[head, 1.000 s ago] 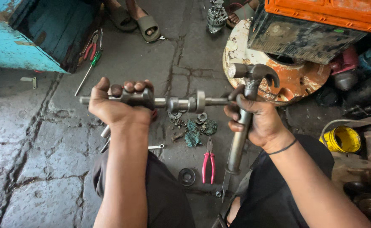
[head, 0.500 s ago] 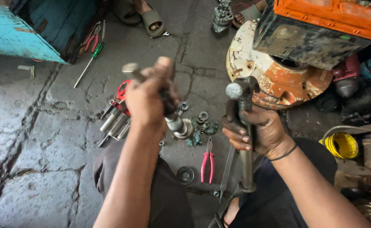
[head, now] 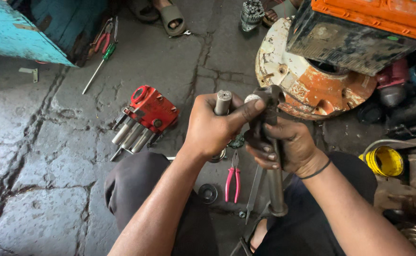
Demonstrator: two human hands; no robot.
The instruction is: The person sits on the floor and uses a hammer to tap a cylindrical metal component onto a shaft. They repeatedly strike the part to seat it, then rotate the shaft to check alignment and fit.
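On the cracked concrete floor (head: pixel 42 156), a red block with steel pins (head: pixel 146 116) left of centre, a green-handled screwdriver (head: pixel 99 64) lying slantwise farther up beside red-handled pliers (head: pixel 104 37) at the foot of a turquoise cabinet (head: pixel 23 33). Lower down, pink-handled pliers (head: pixel 233 178) and a dark ring (head: pixel 208 193) just beside them — both between the knees. To the right, a rusty orange-and-white disc (head: pixel 312 90) under a grimy orange-topped box (head: pixel 359 28), a yellow coil (head: pixel 384 161) near the edge; at the top — a sandalled foot (head: pixel 170 14).
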